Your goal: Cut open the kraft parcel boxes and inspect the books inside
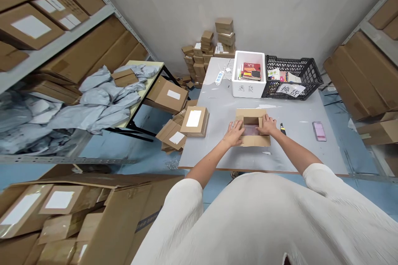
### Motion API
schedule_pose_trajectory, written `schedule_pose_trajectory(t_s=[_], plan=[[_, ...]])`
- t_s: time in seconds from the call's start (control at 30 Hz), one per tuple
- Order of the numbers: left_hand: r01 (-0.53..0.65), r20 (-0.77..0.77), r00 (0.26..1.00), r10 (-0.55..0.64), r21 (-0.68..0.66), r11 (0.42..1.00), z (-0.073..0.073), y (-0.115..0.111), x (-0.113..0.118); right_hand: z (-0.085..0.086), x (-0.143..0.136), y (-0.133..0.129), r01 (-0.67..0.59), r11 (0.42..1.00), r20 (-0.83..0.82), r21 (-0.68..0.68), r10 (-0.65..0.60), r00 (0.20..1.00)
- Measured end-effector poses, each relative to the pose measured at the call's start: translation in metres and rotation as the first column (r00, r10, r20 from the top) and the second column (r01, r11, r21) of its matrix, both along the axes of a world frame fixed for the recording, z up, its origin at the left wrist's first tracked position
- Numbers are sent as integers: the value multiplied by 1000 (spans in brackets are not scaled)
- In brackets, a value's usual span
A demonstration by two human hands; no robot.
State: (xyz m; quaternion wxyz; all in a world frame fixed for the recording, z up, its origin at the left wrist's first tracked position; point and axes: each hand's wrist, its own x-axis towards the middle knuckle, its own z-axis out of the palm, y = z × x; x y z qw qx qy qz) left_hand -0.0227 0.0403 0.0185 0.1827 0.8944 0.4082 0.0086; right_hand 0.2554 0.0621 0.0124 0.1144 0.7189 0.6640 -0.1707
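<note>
The left hand [234,133] lies on the left side of the box [256,141], its fingers a little apart; the right hand [268,126] lies on the right side, its fingers closer together. Whether either thumb pinches the card underneath, I cannot tell. The step looks like working the side flaps, and it would go best with even, matched pressure from both hands, along the creases rather than at the corners, so the walls stay square. Fingertips are better kept off the opening's edges, where card can buckle.

The box sits right of centre in the frame, on the table [217,149]. It is plain brown and open at the top, its far and near flaps folded outward, nearly flat. Inside shows something pale and pinkish, too small to make out.

Just right of the right hand lies a cutter [282,128], best left clear of the wrist. Farther right is a blurred pink thing [319,131]; to the left, near the table's edge, a closed box with a white label [195,121].
</note>
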Motion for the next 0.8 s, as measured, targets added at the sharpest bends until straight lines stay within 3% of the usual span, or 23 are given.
schedule_pose_trajectory(t_s=[0.13, 0.27, 0.5, 0.67, 0.8], plan=[[-184, 8, 983, 185, 132, 974, 4, -19, -17, -2, 1, -1, -4, 1000, -4, -15, 4, 1000], [-287, -64, 953, 297, 127, 949, 4, -22, -28, -2, 3, 1, 17, 1000, -20, -13, -17, 1000], [-143, -189, 975, 121, -104, 984, 0, 30, -20, 6, 9, 2, 28, 999, -82, -26, -30, 996], [-70, -161, 986, 40, -182, 981, -13, 66, -14, 12, 24, 0, 33, 998, -191, -47, -41, 981], [-66, -114, 993, 42, -217, 974, -23, 76, -16, 12, 52, -9, -3, 997, -189, 73, 17, 982]])
